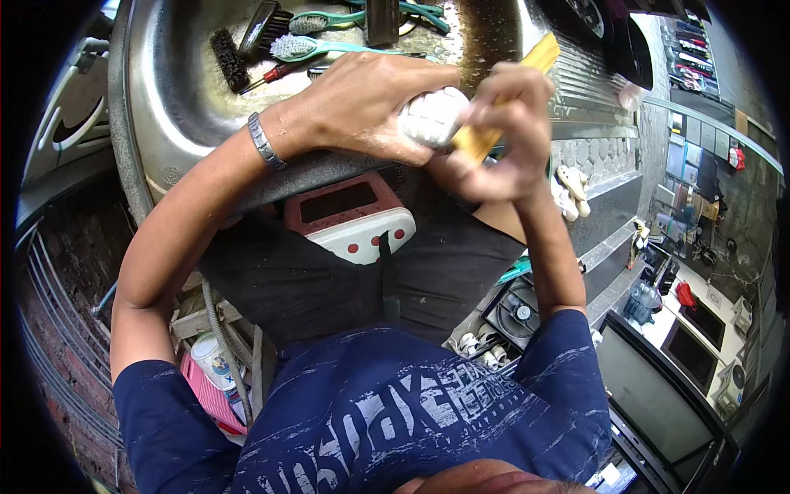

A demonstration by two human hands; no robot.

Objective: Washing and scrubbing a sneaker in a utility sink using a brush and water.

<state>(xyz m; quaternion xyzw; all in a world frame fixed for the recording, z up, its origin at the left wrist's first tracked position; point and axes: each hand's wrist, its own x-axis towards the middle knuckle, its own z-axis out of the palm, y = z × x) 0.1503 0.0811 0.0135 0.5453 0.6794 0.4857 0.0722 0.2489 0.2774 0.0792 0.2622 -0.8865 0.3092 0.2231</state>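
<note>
Over the sink's near edge, my left hand [364, 102] grips a white ridged object [435, 117], which looks like the end of a shoe. Most of it is hidden by the hand, so I cannot tell its full shape. My right hand [518, 142], blurred, has its fingers around a flat yellow strip-like tool [540, 54]. The tool's lower end meets or nearly meets the right side of the white object. Beyond my left hand, brushes lie in the metal sink [179, 111]: a teal brush with pale bristles [293, 47], a dark bristle brush [228, 60] and a red-handled screwdriver [271, 75].
A ribbed metal drainboard [577, 92] extends right of the basin. Below the sink's rim sits a red and white plastic box [364, 231]. White shoes [571, 188] rest on a step at right. A grey hose [214, 327] hangs at lower left, beside a white tub [210, 358].
</note>
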